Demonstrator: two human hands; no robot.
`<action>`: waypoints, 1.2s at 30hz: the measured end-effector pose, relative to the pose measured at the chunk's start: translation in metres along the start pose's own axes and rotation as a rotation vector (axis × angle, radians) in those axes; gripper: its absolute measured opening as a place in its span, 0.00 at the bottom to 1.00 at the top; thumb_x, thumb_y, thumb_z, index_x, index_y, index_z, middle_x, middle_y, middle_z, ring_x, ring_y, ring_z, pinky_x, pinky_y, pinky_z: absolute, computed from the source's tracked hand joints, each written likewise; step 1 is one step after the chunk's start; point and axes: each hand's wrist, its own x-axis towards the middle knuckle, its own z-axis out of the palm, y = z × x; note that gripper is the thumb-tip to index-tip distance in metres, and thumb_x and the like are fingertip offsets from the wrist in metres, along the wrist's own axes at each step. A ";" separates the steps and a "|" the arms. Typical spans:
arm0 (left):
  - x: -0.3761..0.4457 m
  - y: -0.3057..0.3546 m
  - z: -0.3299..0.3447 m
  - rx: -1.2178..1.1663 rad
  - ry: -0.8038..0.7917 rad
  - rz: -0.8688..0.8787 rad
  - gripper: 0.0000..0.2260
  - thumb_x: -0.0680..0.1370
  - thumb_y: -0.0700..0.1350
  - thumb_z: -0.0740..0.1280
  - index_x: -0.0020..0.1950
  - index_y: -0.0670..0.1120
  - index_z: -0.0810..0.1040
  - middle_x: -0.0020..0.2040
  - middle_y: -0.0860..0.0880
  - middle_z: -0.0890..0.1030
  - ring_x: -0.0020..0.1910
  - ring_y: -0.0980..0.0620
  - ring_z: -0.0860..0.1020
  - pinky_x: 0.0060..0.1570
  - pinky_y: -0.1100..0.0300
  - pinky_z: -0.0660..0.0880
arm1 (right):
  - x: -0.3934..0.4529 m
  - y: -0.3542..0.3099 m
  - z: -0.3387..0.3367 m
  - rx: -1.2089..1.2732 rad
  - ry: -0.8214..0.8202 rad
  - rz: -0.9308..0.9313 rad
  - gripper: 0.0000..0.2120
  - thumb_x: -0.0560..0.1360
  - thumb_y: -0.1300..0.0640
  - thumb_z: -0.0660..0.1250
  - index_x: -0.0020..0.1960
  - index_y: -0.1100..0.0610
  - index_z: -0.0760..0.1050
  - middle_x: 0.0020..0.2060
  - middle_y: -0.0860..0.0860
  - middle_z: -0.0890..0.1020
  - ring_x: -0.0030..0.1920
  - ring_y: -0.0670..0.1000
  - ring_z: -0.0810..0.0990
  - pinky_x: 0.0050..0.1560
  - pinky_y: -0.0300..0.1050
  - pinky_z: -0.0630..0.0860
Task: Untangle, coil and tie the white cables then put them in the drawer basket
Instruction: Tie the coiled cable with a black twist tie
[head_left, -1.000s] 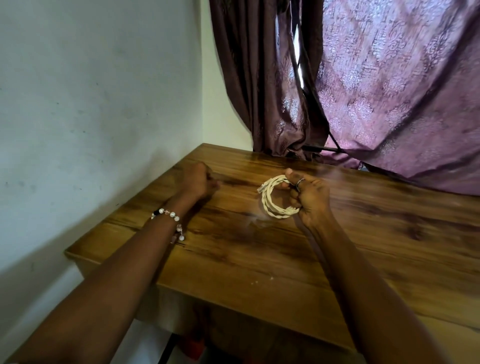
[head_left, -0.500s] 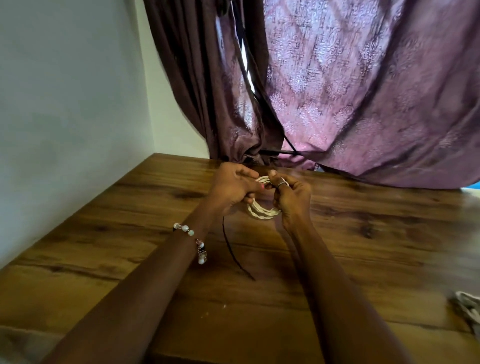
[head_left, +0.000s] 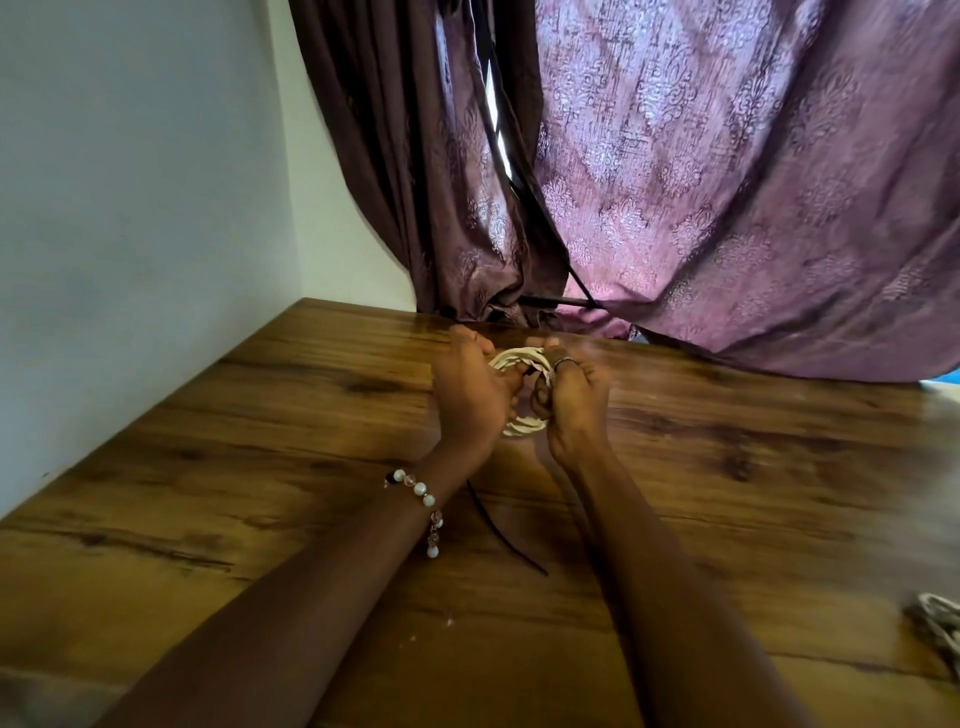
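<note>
I have the coiled white cable (head_left: 521, 395) pinned between both hands just above the wooden table (head_left: 260, 467), out near the far edge below the curtain (head_left: 727, 182). My left hand (head_left: 470, 395) closes over the coil's left side, its fingers curled inward over the loops, and my right hand (head_left: 569, 392) closes over the right side with the thumb and ringed finger pinching near the top of the coil. I judge that I grip it from both sides so the loops cannot spring apart while a tie goes on. A thin black strip (head_left: 501, 535) trails from under my left hand down across the table toward me; it looks like the tie, though I cannot tell where its upper end sits. The coil is a ring with no real long axis; it stands roughly on edge, tilted, its open middle facing back toward me, its top arc showing above my knuckles and its bottom arc below them. What my fingertips do inside the ring is hidden. At the right edge of the table lies what seems to be another pale cable bundle (head_left: 935, 618), well apart. No drawer basket shows.
</note>
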 end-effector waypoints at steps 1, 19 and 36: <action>-0.001 0.000 -0.001 0.022 0.011 0.019 0.21 0.65 0.39 0.77 0.43 0.52 0.65 0.36 0.41 0.79 0.31 0.42 0.79 0.29 0.46 0.77 | 0.000 0.001 0.000 0.005 -0.005 0.015 0.11 0.81 0.63 0.57 0.48 0.66 0.76 0.16 0.48 0.70 0.14 0.43 0.63 0.18 0.29 0.59; -0.012 -0.006 0.001 0.023 0.099 0.106 0.16 0.71 0.37 0.72 0.49 0.49 0.68 0.35 0.46 0.78 0.30 0.48 0.79 0.29 0.49 0.77 | 0.006 0.009 -0.003 0.007 -0.129 0.099 0.13 0.81 0.59 0.58 0.50 0.68 0.77 0.20 0.54 0.72 0.16 0.45 0.62 0.16 0.32 0.57; -0.015 -0.009 0.006 -0.206 0.131 -0.037 0.18 0.70 0.37 0.73 0.48 0.55 0.69 0.33 0.48 0.81 0.31 0.47 0.82 0.31 0.45 0.79 | 0.008 0.012 0.001 0.049 -0.056 0.182 0.15 0.80 0.58 0.61 0.37 0.65 0.70 0.21 0.57 0.71 0.14 0.47 0.61 0.17 0.31 0.57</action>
